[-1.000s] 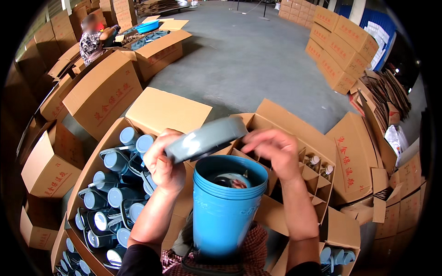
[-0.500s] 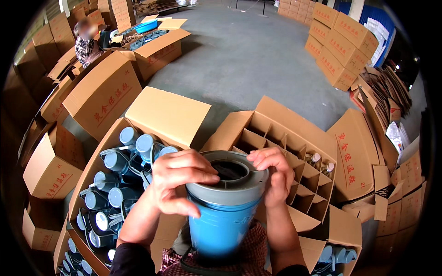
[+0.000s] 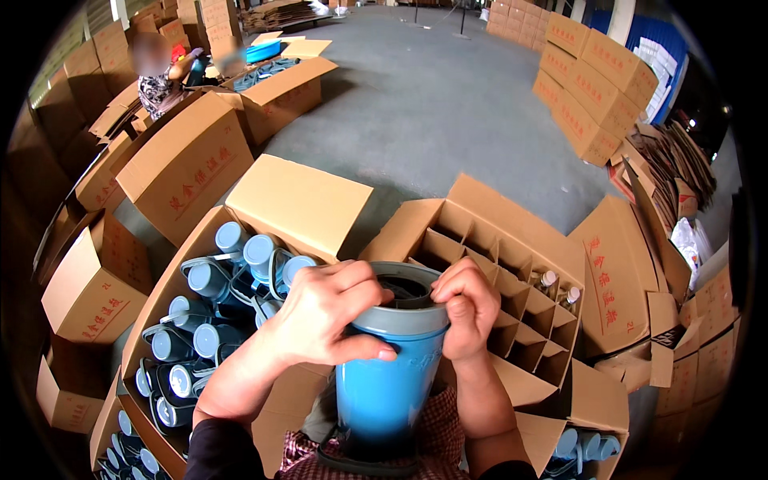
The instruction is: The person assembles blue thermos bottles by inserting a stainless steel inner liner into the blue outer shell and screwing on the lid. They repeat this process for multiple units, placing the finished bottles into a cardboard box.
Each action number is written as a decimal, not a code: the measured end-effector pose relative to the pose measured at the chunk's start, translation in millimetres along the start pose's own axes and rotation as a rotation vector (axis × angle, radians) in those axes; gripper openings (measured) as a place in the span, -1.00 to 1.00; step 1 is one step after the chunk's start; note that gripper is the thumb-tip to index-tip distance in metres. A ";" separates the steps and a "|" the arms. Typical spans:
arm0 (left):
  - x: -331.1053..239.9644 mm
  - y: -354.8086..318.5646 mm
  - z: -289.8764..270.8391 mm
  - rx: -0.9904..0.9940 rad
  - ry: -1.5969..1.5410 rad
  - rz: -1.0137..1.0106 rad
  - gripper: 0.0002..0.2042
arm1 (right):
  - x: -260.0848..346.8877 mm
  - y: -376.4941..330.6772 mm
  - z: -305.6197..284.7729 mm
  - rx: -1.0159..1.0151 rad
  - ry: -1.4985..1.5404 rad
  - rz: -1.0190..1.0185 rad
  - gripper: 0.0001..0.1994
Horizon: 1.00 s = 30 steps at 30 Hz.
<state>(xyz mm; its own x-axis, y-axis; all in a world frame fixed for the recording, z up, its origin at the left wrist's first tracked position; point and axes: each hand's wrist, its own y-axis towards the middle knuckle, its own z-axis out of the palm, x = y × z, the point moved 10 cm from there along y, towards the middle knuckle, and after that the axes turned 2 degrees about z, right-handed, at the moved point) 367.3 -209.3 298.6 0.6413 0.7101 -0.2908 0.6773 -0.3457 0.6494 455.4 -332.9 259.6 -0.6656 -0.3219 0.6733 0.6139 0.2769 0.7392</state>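
Note:
Upright in front of my body is a blue thermos casing (image 3: 388, 384) with a wide grey ring (image 3: 400, 322) around its mouth. The opening (image 3: 408, 290) looks dark inside. My left hand (image 3: 332, 312) grips the left side of the ring, its fingers curled over the top and its thumb against the blue wall just below. On the right side, my right hand (image 3: 466, 308) pinches the ring with bent fingers and thumb. A dark handle loop (image 3: 364, 466) shows low by the casing, against a checked cloth on my lap.
An open carton (image 3: 132, 344) at left holds several blue thermoses (image 3: 210, 340) with handles. At right, a carton with cardboard dividers (image 3: 496, 280) holds glass-necked bottles (image 3: 548, 278) in two cells. More thermoses (image 3: 588, 442) lie lower right. Another person (image 3: 160, 84) is far left among cartons.
The grey ring has tipped away from me and its top shows less. My left hand has shifted right and its thumb now presses the casing; my right fingers have curled tighter over the rim.

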 end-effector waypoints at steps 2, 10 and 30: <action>-1.8 10.1 -2.5 0.076 0.032 -0.033 -0.46 | -23.3 -4.1 -6.1 -0.025 0.242 0.068 -0.60; 15.3 2.5 13.1 -0.147 -0.419 -0.066 -0.78 | -107.5 -32.1 -20.6 0.031 0.412 0.397 -0.32; -20.9 21.0 4.5 -0.215 0.075 -0.073 -0.69 | -100.6 -25.0 3.8 -0.052 0.721 0.415 -0.11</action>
<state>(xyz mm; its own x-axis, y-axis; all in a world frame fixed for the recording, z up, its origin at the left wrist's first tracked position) 369.7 -234.2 315.2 0.5597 0.7745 -0.2948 0.6233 -0.1591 0.7656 505.4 -304.1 173.4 0.0430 -0.7083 0.7046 0.7800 0.4645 0.4193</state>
